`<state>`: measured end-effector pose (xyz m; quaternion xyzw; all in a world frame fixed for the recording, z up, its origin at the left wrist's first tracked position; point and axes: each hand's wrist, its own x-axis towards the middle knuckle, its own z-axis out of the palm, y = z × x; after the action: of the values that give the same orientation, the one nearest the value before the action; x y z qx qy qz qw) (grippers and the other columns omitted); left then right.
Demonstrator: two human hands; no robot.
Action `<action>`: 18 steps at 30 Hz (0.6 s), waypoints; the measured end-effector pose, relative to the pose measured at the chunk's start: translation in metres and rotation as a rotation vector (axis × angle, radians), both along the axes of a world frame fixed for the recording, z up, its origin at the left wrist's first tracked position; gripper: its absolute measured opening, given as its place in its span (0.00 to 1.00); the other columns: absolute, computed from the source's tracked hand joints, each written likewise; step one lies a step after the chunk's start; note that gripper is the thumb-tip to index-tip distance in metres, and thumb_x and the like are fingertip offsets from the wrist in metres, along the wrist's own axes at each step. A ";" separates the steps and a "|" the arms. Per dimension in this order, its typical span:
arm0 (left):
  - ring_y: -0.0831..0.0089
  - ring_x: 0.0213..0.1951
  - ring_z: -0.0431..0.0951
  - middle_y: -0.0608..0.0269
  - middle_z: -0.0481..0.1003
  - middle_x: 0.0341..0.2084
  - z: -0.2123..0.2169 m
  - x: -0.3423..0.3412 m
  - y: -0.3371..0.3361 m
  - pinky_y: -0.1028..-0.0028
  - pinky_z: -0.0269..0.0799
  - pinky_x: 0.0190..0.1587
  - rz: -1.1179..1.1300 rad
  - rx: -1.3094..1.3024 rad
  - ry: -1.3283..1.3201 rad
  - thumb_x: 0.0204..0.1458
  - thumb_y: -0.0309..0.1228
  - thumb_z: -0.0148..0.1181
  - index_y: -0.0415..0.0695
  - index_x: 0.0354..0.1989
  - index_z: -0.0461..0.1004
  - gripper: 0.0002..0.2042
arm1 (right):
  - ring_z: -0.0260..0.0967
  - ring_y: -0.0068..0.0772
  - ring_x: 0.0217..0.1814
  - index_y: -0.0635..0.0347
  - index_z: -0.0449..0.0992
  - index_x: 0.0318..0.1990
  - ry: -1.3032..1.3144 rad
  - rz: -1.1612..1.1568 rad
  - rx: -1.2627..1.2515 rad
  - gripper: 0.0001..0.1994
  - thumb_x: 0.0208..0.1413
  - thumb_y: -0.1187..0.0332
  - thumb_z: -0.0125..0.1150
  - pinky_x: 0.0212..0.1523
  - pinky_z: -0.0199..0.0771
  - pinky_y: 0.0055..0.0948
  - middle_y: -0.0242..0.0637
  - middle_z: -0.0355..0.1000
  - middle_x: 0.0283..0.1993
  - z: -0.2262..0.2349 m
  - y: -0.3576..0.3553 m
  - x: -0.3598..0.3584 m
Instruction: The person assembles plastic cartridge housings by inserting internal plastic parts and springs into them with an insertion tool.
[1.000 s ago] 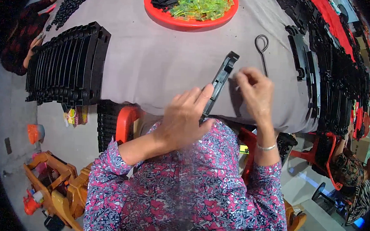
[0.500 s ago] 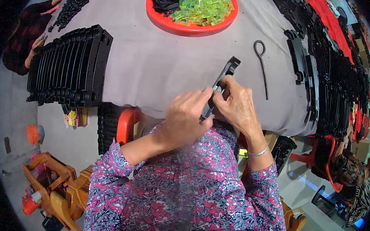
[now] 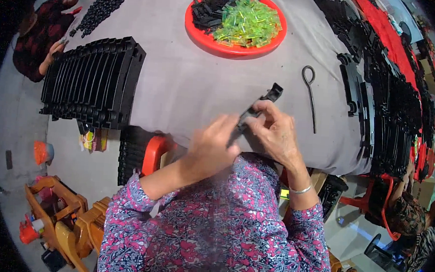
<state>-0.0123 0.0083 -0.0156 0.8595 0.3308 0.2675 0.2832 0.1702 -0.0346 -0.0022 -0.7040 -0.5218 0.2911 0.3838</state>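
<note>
A long, narrow black plastic part (image 3: pixel 274 93) is held at a slant above the near edge of the table, in front of my body. My left hand (image 3: pixel 213 144) is closed around its lower end and is somewhat blurred. My right hand (image 3: pixel 278 137) pinches the part around its middle with thumb and fingers. Whether a smaller piece sits between those fingers is hidden. To the right of the hands, a dark metal rod (image 3: pixel 311 97) with a looped end lies on the cloth. Beyond them stands a round red tray (image 3: pixel 222 50) of black pieces (image 3: pixel 207 14) and clear yellow-green pieces (image 3: pixel 251 26).
A stack of black slotted parts (image 3: pixel 92 81) stands at the left table edge, with small black pieces (image 3: pixel 103 7) behind. More black parts (image 3: pixel 387 96) and a red cloth (image 3: pixel 388 34) line the right. Another person (image 3: pixel 38 45) sits far left; another (image 3: pixel 412 208) is at right.
The view has shifted, so the table and tray appear lower. Both hands stay on the black part, which has tilted slightly flatter.
</note>
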 end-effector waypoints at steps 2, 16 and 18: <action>0.43 0.35 0.76 0.42 0.73 0.34 0.001 -0.012 0.008 0.57 0.74 0.38 -0.004 -0.014 -0.006 0.42 0.24 0.62 0.32 0.51 0.70 0.24 | 0.69 0.22 0.23 0.62 0.75 0.48 0.143 0.044 0.102 0.15 0.53 0.70 0.67 0.27 0.72 0.28 0.37 0.74 0.24 0.005 -0.004 -0.003; 0.42 0.43 0.73 0.40 0.70 0.41 -0.001 -0.075 0.049 0.57 0.71 0.46 0.419 0.150 0.151 0.50 0.25 0.57 0.31 0.57 0.67 0.24 | 0.71 0.21 0.28 0.66 0.79 0.37 -0.255 -0.598 0.210 0.08 0.53 0.70 0.66 0.33 0.72 0.24 0.36 0.77 0.27 -0.001 -0.032 0.105; 0.41 0.44 0.73 0.39 0.70 0.41 -0.010 -0.079 0.058 0.56 0.70 0.48 0.456 0.210 0.178 0.51 0.24 0.56 0.31 0.58 0.66 0.24 | 0.73 0.25 0.30 0.65 0.79 0.39 -0.354 -0.679 0.267 0.09 0.53 0.69 0.66 0.34 0.73 0.26 0.38 0.77 0.29 -0.007 -0.038 0.131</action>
<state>-0.0911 0.0662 -0.0257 0.8076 0.5100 0.2807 0.0945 0.3016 -0.0729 -0.0093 -0.8197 -0.3507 -0.0485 0.4502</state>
